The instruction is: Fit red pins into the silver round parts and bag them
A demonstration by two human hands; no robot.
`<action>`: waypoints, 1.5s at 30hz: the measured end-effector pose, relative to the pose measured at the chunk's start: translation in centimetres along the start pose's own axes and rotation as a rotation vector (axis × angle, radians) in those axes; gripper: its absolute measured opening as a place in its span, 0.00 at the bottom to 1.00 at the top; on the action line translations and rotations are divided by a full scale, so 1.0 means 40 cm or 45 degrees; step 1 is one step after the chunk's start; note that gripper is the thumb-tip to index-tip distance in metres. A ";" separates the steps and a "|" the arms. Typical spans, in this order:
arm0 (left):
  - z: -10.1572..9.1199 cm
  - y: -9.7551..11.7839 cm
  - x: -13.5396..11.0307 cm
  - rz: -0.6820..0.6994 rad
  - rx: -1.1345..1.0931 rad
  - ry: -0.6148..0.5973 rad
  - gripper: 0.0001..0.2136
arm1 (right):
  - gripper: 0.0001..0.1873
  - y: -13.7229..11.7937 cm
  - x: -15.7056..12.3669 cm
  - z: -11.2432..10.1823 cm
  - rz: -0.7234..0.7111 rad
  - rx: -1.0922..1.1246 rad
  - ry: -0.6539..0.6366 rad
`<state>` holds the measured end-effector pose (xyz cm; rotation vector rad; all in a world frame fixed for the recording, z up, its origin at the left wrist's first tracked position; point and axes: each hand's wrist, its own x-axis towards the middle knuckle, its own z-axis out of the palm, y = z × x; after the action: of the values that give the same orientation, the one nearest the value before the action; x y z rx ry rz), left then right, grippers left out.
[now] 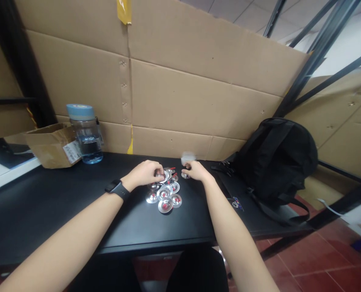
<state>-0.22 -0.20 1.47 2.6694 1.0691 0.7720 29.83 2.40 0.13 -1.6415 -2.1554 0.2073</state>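
Observation:
Several small round silver discs with red centres (165, 194) lie in a loose pile on the black table (61, 202). My left hand (146, 172), with a black watch on its wrist, rests on the far side of the pile with its fingers curled round one disc (165, 176). My right hand (195, 170) is just right of the pile, fingers pinched on a small pale object (188, 158) that is blurred; another disc (185, 176) lies under its fingertips.
A clear water bottle with a blue lid (85, 134) and an open cardboard box (51, 144) stand at the back left. A black backpack (274, 162) lies at the right end of the table. Cardboard sheets (198, 81) wall off the back.

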 end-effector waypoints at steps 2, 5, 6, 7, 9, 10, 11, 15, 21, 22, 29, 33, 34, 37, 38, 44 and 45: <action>0.017 0.006 0.002 -0.031 0.096 -0.016 0.07 | 0.12 -0.005 0.001 -0.003 -0.010 0.007 0.030; 0.038 -0.007 0.000 -0.102 0.130 -0.053 0.05 | 0.09 -0.012 0.003 -0.006 -0.035 0.030 0.045; 0.042 -0.013 -0.002 -0.114 0.122 -0.064 0.05 | 0.09 -0.016 0.004 -0.006 -0.049 0.043 0.051; 0.045 -0.018 -0.003 -0.118 0.110 -0.068 0.06 | 0.09 -0.021 0.004 -0.005 -0.070 0.069 0.061; 0.047 -0.026 -0.004 -0.104 0.080 -0.045 0.06 | 0.09 -0.034 0.003 -0.003 -0.123 0.160 0.097; 0.046 -0.028 -0.004 -0.091 0.051 -0.020 0.06 | 0.09 -0.043 0.002 -0.002 -0.150 0.225 0.117; 0.045 -0.029 -0.003 -0.079 0.005 0.010 0.07 | 0.09 -0.054 -0.001 0.000 -0.179 0.301 0.133; 0.037 -0.024 0.005 -0.092 -0.326 0.166 0.09 | 0.27 -0.116 -0.014 0.016 -0.321 0.636 0.072; 0.037 -0.006 0.019 -0.143 -0.864 0.258 0.12 | 0.31 -0.211 -0.032 0.053 -0.479 0.933 0.029; 0.035 -0.003 0.020 -0.169 -0.890 0.273 0.13 | 0.28 -0.219 -0.033 0.056 -0.489 0.918 0.046; -0.004 -0.073 -0.002 -0.345 -0.436 0.356 0.10 | 0.30 -0.147 -0.018 0.015 -0.297 0.482 0.156; -0.022 -0.158 -0.031 -0.327 -0.157 0.224 0.09 | 0.34 -0.048 -0.012 -0.022 -0.054 0.228 0.226; -0.025 -0.173 -0.036 -0.319 -0.133 0.198 0.09 | 0.31 -0.027 -0.013 -0.028 0.000 0.188 0.164; -0.027 -0.199 -0.042 -0.286 -0.098 0.151 0.09 | 0.24 0.020 -0.013 -0.029 0.073 0.147 0.009; -0.025 -0.202 -0.042 -0.269 -0.092 0.133 0.09 | 0.23 0.030 -0.012 -0.026 0.072 0.148 -0.027; -0.001 -0.173 -0.027 -0.162 -0.023 0.078 0.10 | 0.22 0.034 -0.005 -0.013 0.021 0.146 -0.128; 0.002 -0.162 -0.023 -0.141 -0.009 0.094 0.10 | 0.21 0.022 -0.005 -0.014 -0.006 0.152 -0.110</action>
<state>-4.63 3.91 -1.11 2.5687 1.2182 0.8573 30.87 2.41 0.28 -1.5872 -2.1645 0.4052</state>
